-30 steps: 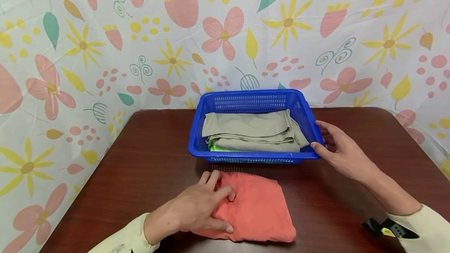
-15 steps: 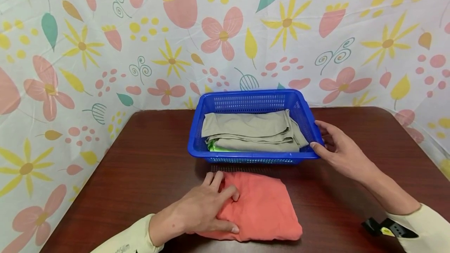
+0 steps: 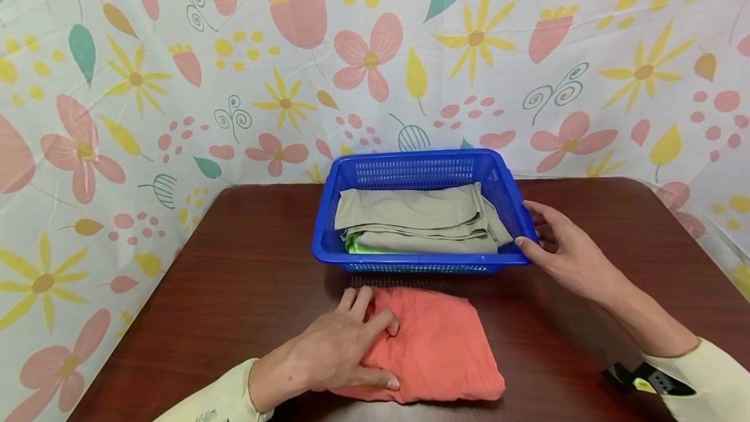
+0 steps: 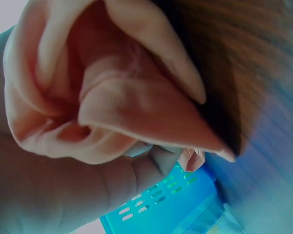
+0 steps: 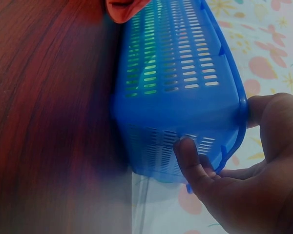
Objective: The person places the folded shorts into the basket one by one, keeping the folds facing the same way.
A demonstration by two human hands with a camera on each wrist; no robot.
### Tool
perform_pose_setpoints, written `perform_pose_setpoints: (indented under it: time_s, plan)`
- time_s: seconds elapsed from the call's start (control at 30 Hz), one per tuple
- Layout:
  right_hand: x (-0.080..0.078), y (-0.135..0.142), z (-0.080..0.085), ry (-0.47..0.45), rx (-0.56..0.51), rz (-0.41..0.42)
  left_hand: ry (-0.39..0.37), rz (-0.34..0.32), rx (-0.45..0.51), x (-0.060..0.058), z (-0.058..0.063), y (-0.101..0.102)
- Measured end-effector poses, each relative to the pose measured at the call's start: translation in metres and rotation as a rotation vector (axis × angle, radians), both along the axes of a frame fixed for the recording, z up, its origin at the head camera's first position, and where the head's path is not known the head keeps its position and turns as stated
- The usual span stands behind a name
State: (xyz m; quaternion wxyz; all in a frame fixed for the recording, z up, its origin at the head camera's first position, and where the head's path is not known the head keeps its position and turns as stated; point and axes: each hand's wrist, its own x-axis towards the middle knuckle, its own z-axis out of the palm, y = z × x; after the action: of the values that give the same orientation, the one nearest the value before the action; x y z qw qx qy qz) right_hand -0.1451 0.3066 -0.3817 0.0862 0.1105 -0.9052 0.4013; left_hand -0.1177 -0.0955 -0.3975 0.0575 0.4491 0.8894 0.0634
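A folded coral cloth [image 3: 436,347] lies on the table in front of the blue plastic basket [image 3: 410,259]. My left hand [image 3: 328,347] grips its left side, with the fingers bent over the top and the thumb toward the near edge. In the left wrist view the loose layers of the coral cloth [image 4: 132,107] bulge beside the palm. My right hand [image 3: 565,249] holds the basket's right front corner, its thumb at the rim. The right wrist view shows that hand [image 5: 254,180] with fingers around the rim and against the outer wall.
Inside the basket sit folded beige cloths [image 3: 416,210], with a bright green piece [image 3: 366,247] partly hidden beneath them. The brown wooden table [image 3: 234,266] reaches back to a hanging floral sheet [image 3: 375,57]. A black strap [image 3: 644,379] is at the right sleeve.
Early in this second my left hand and the coral cloth shifted slightly to the right; since then they have stayed nearly still. The right hand and basket hold their places.
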Motion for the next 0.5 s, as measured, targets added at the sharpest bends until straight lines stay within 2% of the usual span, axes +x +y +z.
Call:
perform_pose_setpoints:
  time_s: [0.3, 0.5]
  plan:
    - [0.0016, -0.0004, -0.0014, 0.006, -0.001, -0.011, -0.021, 0.016, 0.022, 0.0023, -0.0023, -0.0037]
    - [0.0044, -0.0018, -0.0017, -0.007, -0.015, -0.014, -0.004, 0.014, 0.041, 0.0024, -0.0029, -0.0061]
